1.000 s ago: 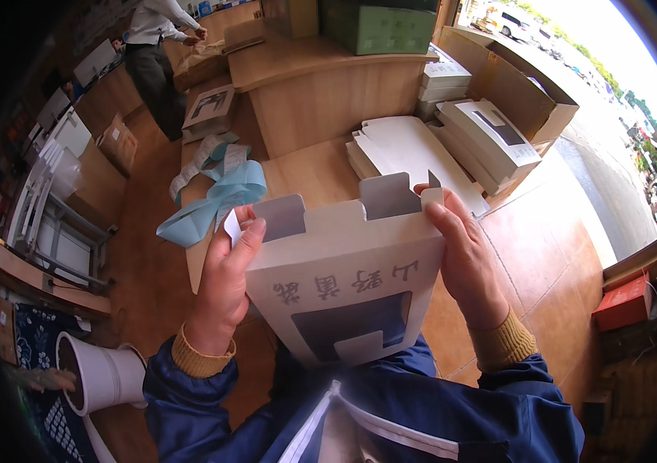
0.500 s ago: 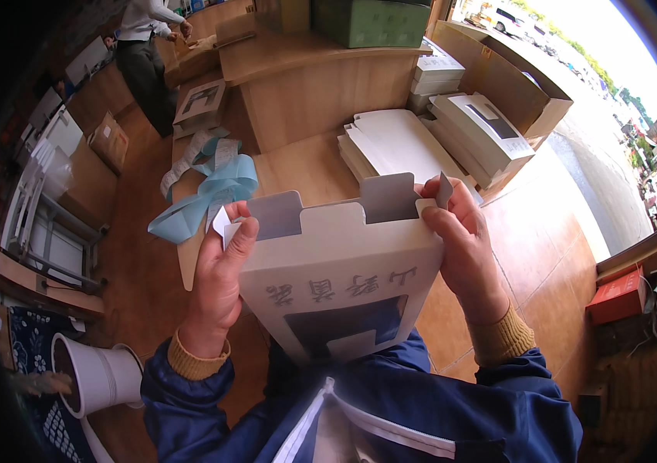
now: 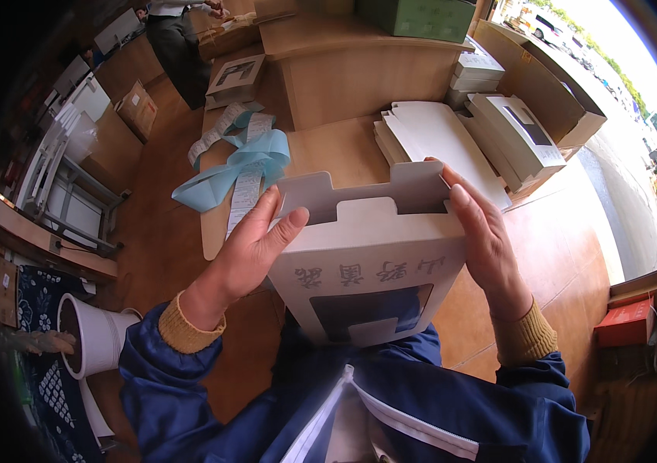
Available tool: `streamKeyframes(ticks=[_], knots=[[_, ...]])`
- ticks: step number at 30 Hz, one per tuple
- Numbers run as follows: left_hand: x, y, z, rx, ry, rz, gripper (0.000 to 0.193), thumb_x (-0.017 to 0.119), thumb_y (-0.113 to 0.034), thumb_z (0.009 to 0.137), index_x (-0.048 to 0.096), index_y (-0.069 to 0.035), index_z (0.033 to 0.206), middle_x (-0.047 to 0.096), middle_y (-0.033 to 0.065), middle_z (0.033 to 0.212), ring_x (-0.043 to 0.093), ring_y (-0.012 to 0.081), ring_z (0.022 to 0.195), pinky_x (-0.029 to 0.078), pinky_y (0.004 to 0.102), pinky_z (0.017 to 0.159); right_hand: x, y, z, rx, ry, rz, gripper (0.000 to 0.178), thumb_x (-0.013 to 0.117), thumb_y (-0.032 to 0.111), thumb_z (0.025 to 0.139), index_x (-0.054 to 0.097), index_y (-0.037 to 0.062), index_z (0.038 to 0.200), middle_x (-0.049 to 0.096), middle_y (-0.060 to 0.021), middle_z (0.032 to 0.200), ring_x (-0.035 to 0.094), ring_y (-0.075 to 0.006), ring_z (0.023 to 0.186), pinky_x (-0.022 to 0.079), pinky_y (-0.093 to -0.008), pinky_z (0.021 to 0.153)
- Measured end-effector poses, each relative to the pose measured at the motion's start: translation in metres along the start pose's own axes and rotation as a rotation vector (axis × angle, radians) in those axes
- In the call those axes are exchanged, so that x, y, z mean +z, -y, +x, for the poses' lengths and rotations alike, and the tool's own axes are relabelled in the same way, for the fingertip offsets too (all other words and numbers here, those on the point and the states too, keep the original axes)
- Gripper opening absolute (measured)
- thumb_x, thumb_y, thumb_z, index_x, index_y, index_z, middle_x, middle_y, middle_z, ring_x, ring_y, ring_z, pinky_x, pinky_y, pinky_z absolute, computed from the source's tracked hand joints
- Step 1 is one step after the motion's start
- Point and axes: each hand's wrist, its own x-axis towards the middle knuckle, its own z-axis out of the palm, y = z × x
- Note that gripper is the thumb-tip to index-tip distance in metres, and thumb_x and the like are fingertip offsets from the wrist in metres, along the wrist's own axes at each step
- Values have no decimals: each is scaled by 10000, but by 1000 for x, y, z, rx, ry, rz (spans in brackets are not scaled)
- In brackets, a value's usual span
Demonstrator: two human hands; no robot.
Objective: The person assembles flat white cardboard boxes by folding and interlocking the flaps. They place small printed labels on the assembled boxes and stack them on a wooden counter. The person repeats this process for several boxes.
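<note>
A white cardboard gift box (image 3: 367, 244) stands tilted in front of my body, its top end open and pointing away from me. Dark characters and a clear window (image 3: 371, 312) mark its front panel. My left hand (image 3: 245, 255) lies against the box's left side, thumb at the top edge. Along the right side, my right hand (image 3: 490, 245) does the same, fingers up by the opening. Between the hands the box is held. A front tab (image 3: 367, 208) and two back tabs stick up. The side flaps are mostly hidden by my hands.
Beyond the box, a wooden table (image 3: 332, 150) bears light-blue ribbon (image 3: 247, 166), flat white box blanks (image 3: 436, 139) and stacked finished boxes (image 3: 517, 135). A large brown carton (image 3: 567, 85) stands by the doorway. A white pot (image 3: 97, 336) is at left. Another person (image 3: 178, 54) works far left.
My fingers have let go of the raised side flaps, which no longer stand up. Both hands now lie flatter along the box's sides. The view has shifted, so the scene appears further right.
</note>
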Motion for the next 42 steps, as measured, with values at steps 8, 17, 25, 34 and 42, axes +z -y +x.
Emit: streamKeyframes(ticks=[8, 17, 25, 34, 42], knots=[[2, -1, 8, -184, -15, -638, 366, 453, -128, 976, 464, 19, 1311, 547, 74, 1252, 545, 151, 1112, 430, 283, 960, -9, 0, 12, 237, 66, 214, 389, 563, 143, 943, 526, -6, 1300, 626, -114, 1158, 631, -147, 968, 522, -242, 802], [-11, -8, 32, -218, 78, -431, 439, 474, 5, 908, 433, -1, 1345, 541, 96, 1255, 565, 189, 1119, 469, 320, 954, -22, -1, 49, 432, 173, 298, 374, 554, -16, 884, 556, 9, 1257, 634, -116, 1123, 653, -157, 899, 556, -265, 767], [-3, 25, 41, -285, -97, -679, 264, 508, 3, 905, 617, -20, 1144, 643, 89, 1079, 621, 173, 982, 500, 297, 871, -17, -45, 31, 243, 5, 477, 191, 550, 45, 878, 688, -13, 996, 669, -91, 851, 631, -136, 745, 505, -238, 679], [-21, -1, 34, -300, 294, -276, 403, 673, -204, 877, 544, 11, 1192, 604, 84, 1108, 569, 156, 1074, 446, 278, 940, -32, -20, 37, 297, 387, 56, 252, 717, 284, 854, 661, 64, 963, 639, -140, 1122, 602, -211, 1054, 469, -306, 921], [-25, -17, 39, -518, 439, -242, 483, 702, -122, 812, 520, 18, 1237, 581, 119, 1129, 554, 182, 1072, 414, 287, 964, -32, 6, 56, 592, 604, -177, 490, 760, 182, 806, 616, -70, 1201, 667, -186, 1098, 631, -235, 995, 482, -300, 915]])
